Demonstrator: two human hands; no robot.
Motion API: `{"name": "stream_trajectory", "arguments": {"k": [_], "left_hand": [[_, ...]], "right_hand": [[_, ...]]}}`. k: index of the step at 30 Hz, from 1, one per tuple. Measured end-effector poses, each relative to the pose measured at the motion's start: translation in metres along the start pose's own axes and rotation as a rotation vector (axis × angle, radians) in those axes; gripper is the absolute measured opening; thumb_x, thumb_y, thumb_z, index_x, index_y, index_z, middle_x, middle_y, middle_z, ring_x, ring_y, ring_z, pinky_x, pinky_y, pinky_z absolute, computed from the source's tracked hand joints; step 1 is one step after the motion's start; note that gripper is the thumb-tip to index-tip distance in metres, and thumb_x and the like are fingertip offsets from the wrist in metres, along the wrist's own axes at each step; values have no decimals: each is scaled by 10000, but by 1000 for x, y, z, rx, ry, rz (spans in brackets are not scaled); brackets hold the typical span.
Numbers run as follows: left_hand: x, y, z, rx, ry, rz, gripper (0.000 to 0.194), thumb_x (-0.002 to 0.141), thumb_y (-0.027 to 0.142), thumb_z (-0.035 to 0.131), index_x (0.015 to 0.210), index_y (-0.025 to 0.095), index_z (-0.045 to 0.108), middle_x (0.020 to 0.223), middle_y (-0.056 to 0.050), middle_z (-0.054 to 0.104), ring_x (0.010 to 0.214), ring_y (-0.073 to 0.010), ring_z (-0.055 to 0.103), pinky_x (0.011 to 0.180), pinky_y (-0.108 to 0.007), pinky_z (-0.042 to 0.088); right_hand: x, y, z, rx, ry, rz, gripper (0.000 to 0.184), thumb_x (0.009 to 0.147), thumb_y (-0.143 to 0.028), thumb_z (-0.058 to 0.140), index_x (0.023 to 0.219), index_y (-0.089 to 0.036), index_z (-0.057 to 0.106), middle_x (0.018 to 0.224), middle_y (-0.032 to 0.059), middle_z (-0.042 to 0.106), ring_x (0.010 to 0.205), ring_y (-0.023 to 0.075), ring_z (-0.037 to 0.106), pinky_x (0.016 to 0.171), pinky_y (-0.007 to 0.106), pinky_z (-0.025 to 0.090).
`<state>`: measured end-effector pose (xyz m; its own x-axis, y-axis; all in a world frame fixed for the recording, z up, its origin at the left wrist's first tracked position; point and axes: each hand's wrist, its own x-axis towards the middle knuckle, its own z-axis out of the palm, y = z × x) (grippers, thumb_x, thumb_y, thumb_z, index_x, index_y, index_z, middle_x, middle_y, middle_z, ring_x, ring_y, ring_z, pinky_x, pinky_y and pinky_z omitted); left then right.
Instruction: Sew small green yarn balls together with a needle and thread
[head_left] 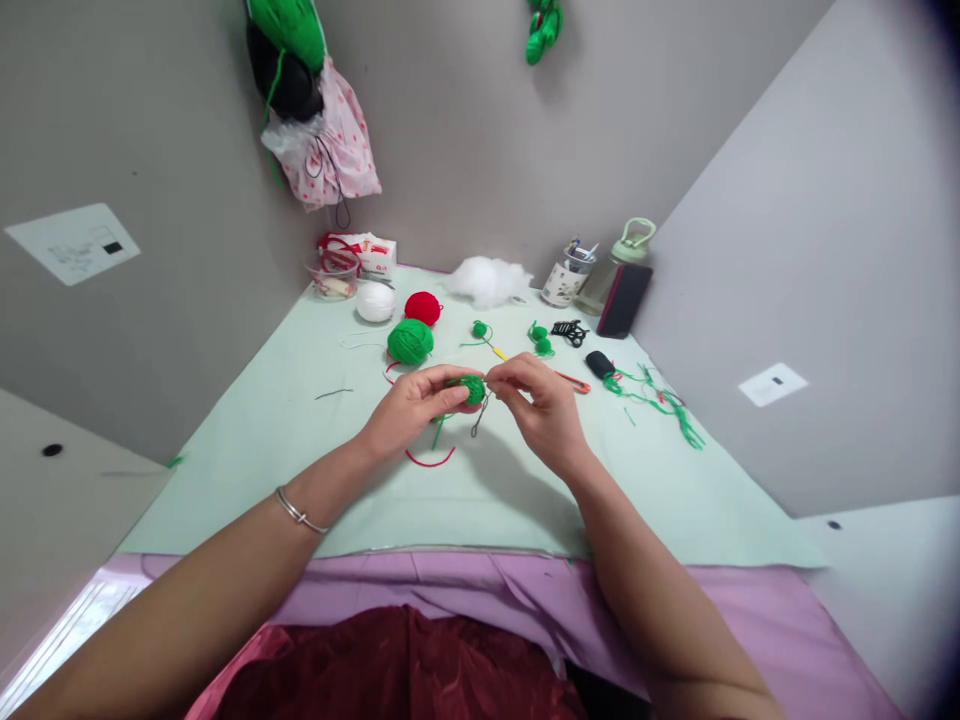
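In the head view, my left hand (409,402) closes its thumb and fingers around the green piece (471,388), a small, rounded, bumpy bit of yarn work held above the pale cloth (337,510). My right hand (540,402) is pinched narrow right beside it, thumb against fingertips; what lies between them is too small for me to tell. A thin grey wire loop (475,431) hangs just below those fingertips, and a curved red strand (431,464) lies on the smooth cloth nearer me.

Beyond my left hand sit the green ball (410,342), wound in thick soft strands, the round red ball (423,308) and the smoother white ball (376,301). Behind them is a loose, cloudy heap of white fluff (487,281). Past my right hand I see small knobbly green bits (541,340), a black toothed clip (570,332), a slim orange tool (574,382), a dark rounded case (599,365) and tangled, stringy green scraps (664,400). A flat dark phone (625,300) leans by the translucent bottle (632,243)
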<state>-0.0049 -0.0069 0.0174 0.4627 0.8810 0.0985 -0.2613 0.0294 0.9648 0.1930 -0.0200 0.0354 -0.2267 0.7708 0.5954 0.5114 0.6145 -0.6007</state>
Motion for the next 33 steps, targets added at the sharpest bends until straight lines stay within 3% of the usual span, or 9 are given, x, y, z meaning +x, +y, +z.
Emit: {"name": "stream_trajectory", "arguments": {"k": [7, 11, 15, 19, 21, 23, 26, 28, 33], "left_hand": [[2, -2, 2, 53, 46, 22, 312, 772, 374, 806, 1003, 178, 734, 1029, -65, 746, 940, -207, 697, 896, -369, 546], [3, -6, 0, 99, 100, 47, 323, 751, 388, 813, 970, 174, 709, 972, -50, 728, 893, -185, 679, 846, -338, 531], [4, -9, 4, 189, 141, 98, 297, 721, 376, 819, 863, 165, 665, 858, -20, 680, 827, -160, 634, 790, -309, 506], [5, -11, 5, 254, 192, 135, 295, 711, 359, 809, 806, 172, 602, 806, 4, 631, 784, -144, 605, 749, -291, 497], [6, -12, 3, 285, 240, 141, 302, 701, 345, 808, 808, 178, 581, 799, 14, 610, 752, -134, 589, 708, -279, 494], [7, -12, -3, 305, 278, 132, 304, 708, 343, 796, 833, 186, 569, 800, 18, 603, 725, -130, 582, 663, -271, 493], [10, -11, -11, 371, 351, 168, 283, 732, 332, 777, 859, 197, 563, 826, 13, 606, 733, -133, 592, 667, -279, 511], [11, -11, -15, 431, 402, 221, 273, 723, 297, 783, 839, 200, 556, 840, 13, 597, 763, -136, 606, 722, -297, 534], [12, -13, -10, 478, 369, 274, 264, 708, 229, 789, 793, 198, 541, 826, 16, 563, 774, -143, 618, 766, -324, 562]], "right_hand": [[-7, -1, 11, -63, 26, 4, 123, 939, -123, 537, 920, -204, 628, 868, 36, 660, 765, 148, 595, 713, 280, 484], [-10, -3, 17, -149, -6, -98, 111, 991, -195, 505, 1039, -197, 604, 941, 62, 667, 809, 150, 634, 754, 276, 509], [-10, -3, 17, -404, -60, -216, 157, 1005, -176, 481, 983, -196, 635, 872, 54, 698, 753, 145, 644, 641, 243, 466], [-13, -17, 11, -476, 96, -377, 184, 963, -98, 537, 906, -214, 668, 942, 57, 742, 778, 138, 673, 622, 238, 468], [-16, -30, 8, -342, 189, -428, 174, 952, -95, 557, 940, -226, 671, 995, 63, 758, 812, 144, 694, 683, 253, 514], [-18, -44, 3, -96, 159, -327, 152, 984, -130, 521, 996, -228, 636, 987, 60, 763, 751, 131, 698, 674, 261, 535], [-20, -55, -9, 361, -83, -25, 128, 1045, -203, 435, 993, -219, 551, 814, 25, 746, 544, 96, 632, 525, 227, 478], [-22, -56, -21, 585, -240, 82, 138, 1050, -223, 439, 951, -208, 535, 644, -14, 675, 445, 82, 546, 455, 203, 405], [-27, -54, -40, 768, -397, 49, 120, 994, -235, 553, 898, -177, 596, 541, -47, 487, 428, 70, 387, 425, 202, 304]]}}
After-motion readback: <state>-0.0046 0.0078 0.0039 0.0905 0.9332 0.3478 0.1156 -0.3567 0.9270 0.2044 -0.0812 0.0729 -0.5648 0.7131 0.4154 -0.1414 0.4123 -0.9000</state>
